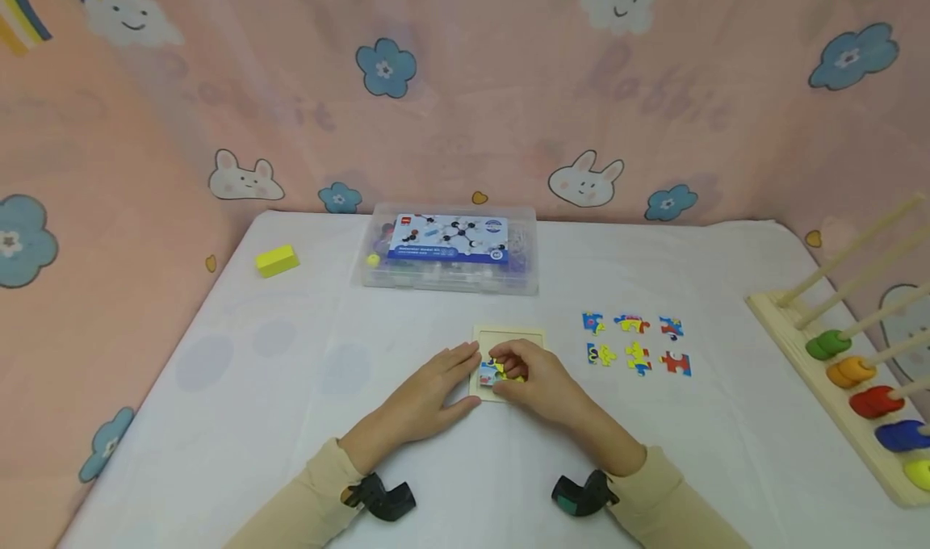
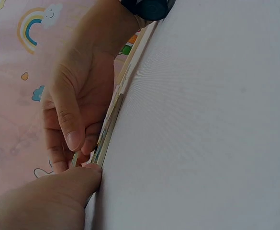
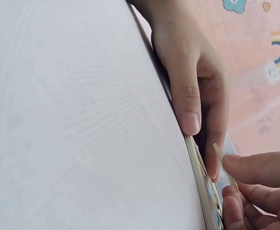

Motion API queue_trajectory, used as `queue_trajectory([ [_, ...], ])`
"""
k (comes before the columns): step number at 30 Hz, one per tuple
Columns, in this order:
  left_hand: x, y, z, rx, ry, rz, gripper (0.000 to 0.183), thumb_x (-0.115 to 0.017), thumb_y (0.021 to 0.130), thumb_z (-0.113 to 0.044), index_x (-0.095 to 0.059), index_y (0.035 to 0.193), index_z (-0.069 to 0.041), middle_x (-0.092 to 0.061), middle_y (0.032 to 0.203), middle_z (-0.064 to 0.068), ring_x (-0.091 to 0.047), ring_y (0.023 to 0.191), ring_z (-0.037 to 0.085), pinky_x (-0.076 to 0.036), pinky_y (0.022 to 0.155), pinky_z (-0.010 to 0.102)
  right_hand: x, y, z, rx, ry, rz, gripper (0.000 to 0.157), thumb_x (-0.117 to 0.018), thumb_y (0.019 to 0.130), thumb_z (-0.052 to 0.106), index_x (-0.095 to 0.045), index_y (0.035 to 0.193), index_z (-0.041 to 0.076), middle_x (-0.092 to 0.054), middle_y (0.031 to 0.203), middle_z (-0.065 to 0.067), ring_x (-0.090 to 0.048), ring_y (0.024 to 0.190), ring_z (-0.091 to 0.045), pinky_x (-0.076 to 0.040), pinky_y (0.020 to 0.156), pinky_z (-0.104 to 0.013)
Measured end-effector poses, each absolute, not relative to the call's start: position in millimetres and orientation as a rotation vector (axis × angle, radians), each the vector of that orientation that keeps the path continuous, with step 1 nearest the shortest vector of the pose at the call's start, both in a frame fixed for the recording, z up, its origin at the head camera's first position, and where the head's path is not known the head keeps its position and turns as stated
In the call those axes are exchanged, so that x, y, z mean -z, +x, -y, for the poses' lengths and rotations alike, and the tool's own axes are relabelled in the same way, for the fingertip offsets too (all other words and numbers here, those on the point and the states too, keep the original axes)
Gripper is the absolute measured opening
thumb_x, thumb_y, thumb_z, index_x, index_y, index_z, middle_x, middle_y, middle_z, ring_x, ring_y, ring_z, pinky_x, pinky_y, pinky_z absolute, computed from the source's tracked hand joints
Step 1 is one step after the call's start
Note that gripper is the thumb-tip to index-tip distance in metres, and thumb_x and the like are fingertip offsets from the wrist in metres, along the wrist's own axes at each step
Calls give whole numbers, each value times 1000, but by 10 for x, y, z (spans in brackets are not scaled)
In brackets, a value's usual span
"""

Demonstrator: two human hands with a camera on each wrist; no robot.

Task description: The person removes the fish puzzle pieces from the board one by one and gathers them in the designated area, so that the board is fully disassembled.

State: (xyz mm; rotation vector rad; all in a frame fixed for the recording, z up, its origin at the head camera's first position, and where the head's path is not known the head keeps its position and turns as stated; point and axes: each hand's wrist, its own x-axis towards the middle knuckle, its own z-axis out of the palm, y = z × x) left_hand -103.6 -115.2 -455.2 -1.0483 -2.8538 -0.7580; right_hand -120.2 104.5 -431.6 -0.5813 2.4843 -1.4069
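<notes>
A small wooden puzzle tray (image 1: pixel 511 330) lies on the white table, with colourful puzzle pieces (image 1: pixel 489 373) in its lower part. My left hand (image 1: pixel 425 389) rests at the tray's left side, fingers extended, thumb and fingertips at its edge. Over the tray, my right hand (image 1: pixel 541 381) pinches a thin puzzle piece (image 3: pixel 218 152) between thumb and fingers. That piece is tilted and seen edge-on in the right wrist view, raised above the tray; its printed face is hidden there. Several loose puzzle pieces (image 1: pixel 638 358) lie in two rows to the right.
Behind the tray stands a clear plastic case (image 1: pixel 450 278) with a molecule-model label. A yellow block (image 1: pixel 277 261) sits at the back left. Along the right edge is a wooden peg rack (image 1: pixel 814 387) with coloured beads. A pink patterned cloth (image 1: pixel 465 113) hangs behind the table.
</notes>
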Motion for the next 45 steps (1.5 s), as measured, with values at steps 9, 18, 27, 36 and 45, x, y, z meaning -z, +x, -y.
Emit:
queue_trajectory([
  [9,4545,-1030,1144,758,-1051,2846,60,-60,93,-34,-44,141,-2,-37,151,9,-33,140,21,-27,117,38,4292,-1225,-1086,1459,-526,-2404,38,-71,80,8,-60,116,2,-62,105,-8,-56,90,-17,-52,80,-21],
  [18,4560,-1037,1139,755,-1059,2843,60,-60,93,-35,-44,141,-2,-37,151,8,-33,140,21,-27,117,38,4268,-1232,-1114,1475,-538,-2371,38,-72,82,10,-59,116,0,-61,104,-11,-55,90,-17,-51,77,-17],
  [27,4557,-1042,1136,735,-1043,2869,61,-59,93,-36,-43,141,-2,-36,152,7,-32,141,20,-26,117,37,4159,-1297,-1304,1413,-431,-2433,41,-69,84,12,-57,122,5,-59,109,-7,-57,95,-17,-52,89,-30],
  [36,4556,-1025,1158,722,-1028,2884,62,-60,93,-36,-42,142,-3,-35,152,8,-31,141,20,-26,118,37,4162,-1246,-1680,1324,-489,-2529,39,-69,87,18,-58,123,9,-59,112,-3,-54,100,-18,-51,88,-19],
  [45,4543,-1029,1156,716,-1045,2884,62,-59,93,-36,-41,143,-3,-34,153,7,-30,142,20,-26,118,37,4226,-1110,-2170,1334,-538,-2606,37,-70,86,19,-60,120,9,-61,116,-5,-56,96,-8,-48,85,-11],
])
